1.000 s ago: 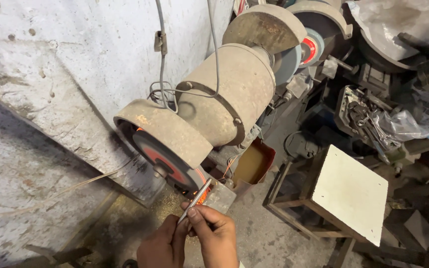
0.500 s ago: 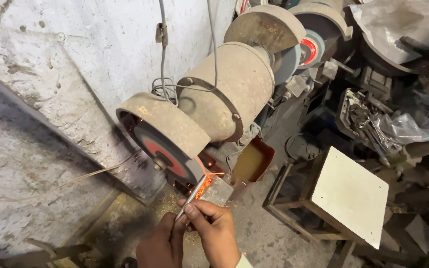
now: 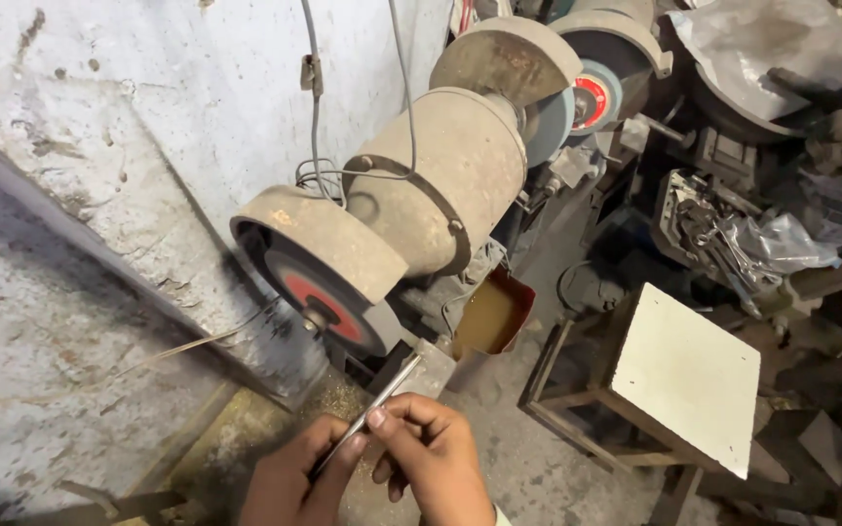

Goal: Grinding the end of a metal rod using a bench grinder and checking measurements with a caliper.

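Note:
Both my hands grip a thin metal rod (image 3: 382, 394) low in the frame. My left hand (image 3: 289, 477) pinches its near end, and my right hand (image 3: 436, 458) holds it a little further up. The rod's tip points up toward the grinding wheel (image 3: 328, 307) of a dusty bench grinder (image 3: 431, 185) and stands just off the wheel, near the tool rest. No sparks show. The wheel is grey with a red centre and sits under a rusty guard.
A whitewashed wall (image 3: 99, 146) runs along the left with cables hanging down. A small reddish container (image 3: 494, 312) sits beside the grinder. A white-topped wooden stool (image 3: 684, 375) stands to the right. Beyond it lie a second grinder (image 3: 592, 97) and cluttered tools.
The rod's tip was against the wheel and glowing orange with sparks. Now it has drawn back slightly, and the glow and sparks are gone. The view has shifted a little.

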